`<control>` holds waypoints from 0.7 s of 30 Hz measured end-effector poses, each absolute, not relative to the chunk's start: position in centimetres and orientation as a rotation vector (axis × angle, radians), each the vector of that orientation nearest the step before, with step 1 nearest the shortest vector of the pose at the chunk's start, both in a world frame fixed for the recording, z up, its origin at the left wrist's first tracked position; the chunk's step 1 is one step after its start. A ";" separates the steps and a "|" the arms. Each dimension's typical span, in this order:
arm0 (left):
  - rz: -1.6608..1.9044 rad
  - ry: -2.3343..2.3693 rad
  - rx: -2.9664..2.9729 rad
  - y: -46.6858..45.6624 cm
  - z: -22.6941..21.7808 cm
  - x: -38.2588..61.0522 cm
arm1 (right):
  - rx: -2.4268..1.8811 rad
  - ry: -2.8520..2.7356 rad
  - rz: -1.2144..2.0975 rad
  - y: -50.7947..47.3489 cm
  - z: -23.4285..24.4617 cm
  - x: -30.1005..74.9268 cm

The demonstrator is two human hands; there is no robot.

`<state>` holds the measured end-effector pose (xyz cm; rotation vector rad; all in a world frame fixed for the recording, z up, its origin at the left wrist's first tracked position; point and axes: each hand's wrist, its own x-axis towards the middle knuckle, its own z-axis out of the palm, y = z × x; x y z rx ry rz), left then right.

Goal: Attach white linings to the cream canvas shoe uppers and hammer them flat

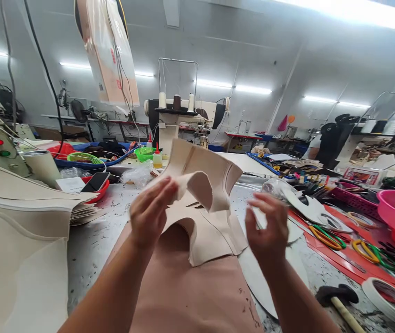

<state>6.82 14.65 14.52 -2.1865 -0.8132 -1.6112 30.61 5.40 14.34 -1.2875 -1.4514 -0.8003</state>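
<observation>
The panel [218,200] curls over the far end of the mat [190,296]; left hand [150,215] at its edge, pinch unclear; right hand [269,227] right of the mat, spread, empty. Supporting both edges should prevent creases.

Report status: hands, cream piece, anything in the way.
Left hand at curled edge of cream piece, grip unclear. Right hand open, apart from it. Piece curls above brown sheet. Scissors off right, not in the way.
</observation>
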 end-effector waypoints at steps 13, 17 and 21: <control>-0.403 -0.701 -2.846 14.7 9.4 11.6 | -1.700 -1.690 -0.207 1.5 3.7 34.3; -0.584 -0.657 -2.860 13.3 13.3 11.2 | -1.819 -1.509 0.007 1.8 2.1 36.2; -0.999 -0.576 -2.940 9.2 17.5 7.5 | -1.689 -1.288 0.364 1.0 1.6 37.6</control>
